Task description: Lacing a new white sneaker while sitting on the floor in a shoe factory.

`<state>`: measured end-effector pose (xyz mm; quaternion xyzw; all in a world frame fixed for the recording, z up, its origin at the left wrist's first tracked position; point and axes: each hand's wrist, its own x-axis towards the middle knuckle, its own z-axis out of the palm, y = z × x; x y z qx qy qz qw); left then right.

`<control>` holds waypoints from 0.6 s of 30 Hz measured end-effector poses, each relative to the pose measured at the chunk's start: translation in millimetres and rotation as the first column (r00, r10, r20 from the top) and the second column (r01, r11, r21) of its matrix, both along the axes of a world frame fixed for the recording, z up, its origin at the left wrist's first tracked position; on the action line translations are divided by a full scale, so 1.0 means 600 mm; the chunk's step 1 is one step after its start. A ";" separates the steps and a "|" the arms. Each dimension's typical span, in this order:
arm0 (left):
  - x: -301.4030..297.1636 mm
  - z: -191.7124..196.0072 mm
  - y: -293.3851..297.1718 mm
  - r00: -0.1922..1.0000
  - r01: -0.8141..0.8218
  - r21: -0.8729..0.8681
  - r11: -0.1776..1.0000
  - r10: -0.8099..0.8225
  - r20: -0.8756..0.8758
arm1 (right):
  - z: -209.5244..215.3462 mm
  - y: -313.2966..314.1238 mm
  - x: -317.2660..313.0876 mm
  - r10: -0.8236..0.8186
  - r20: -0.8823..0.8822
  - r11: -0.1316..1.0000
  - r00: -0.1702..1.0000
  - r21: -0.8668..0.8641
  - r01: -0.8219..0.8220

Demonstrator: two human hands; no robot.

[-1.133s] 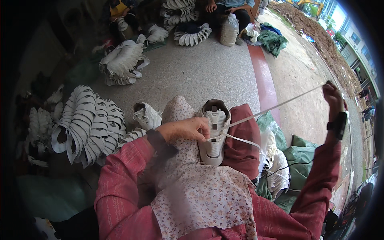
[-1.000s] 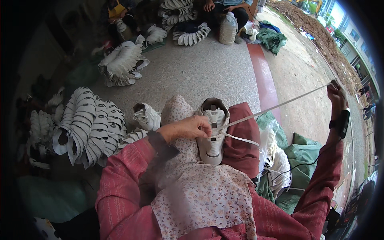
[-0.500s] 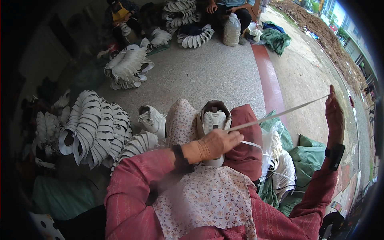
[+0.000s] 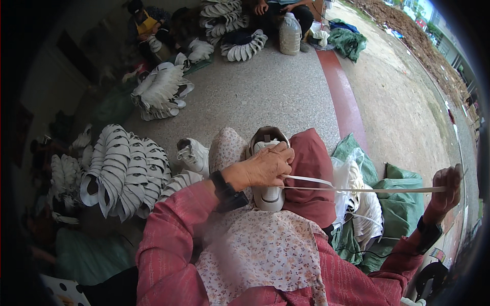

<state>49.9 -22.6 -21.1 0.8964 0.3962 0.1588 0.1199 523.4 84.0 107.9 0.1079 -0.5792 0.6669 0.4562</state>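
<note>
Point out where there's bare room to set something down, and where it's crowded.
The widest free patch is the speckled floor between the knees, the jug and the red strip; the pale ground beyond that strip is open. Crowded: the left, with white shoe uppers; the right, with green bags; and between the knees, the shoe under the left hand.

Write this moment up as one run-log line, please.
Left hand: over pale shoe | Right hand: gripping white lace, stretched straight | Shoe: between knees, toe toward person | Left side: stacked white uppers
</note>
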 end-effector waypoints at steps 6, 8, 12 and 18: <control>-0.101 -0.011 -0.065 0.751 -0.483 0.010 0.875 0.409 0.518 | -0.095 0.083 0.047 -0.162 -0.078 0.817 0.984 -0.569 0.089; -0.165 0.004 -0.112 0.267 -0.628 -0.484 0.609 0.753 0.601 | -0.130 0.109 0.047 -0.165 -0.166 0.577 0.972 -0.816 -0.042; -0.326 -0.015 -0.257 -0.471 -0.217 -0.877 0.429 0.740 0.479 | -0.277 0.216 0.033 -0.349 0.070 0.275 0.935 -0.945 0.174; -0.404 -0.057 -0.405 -0.048 -0.554 -0.820 -0.143 0.989 -0.141 | -0.360 0.192 -0.148 -0.407 0.511 0.490 0.757 -0.577 0.653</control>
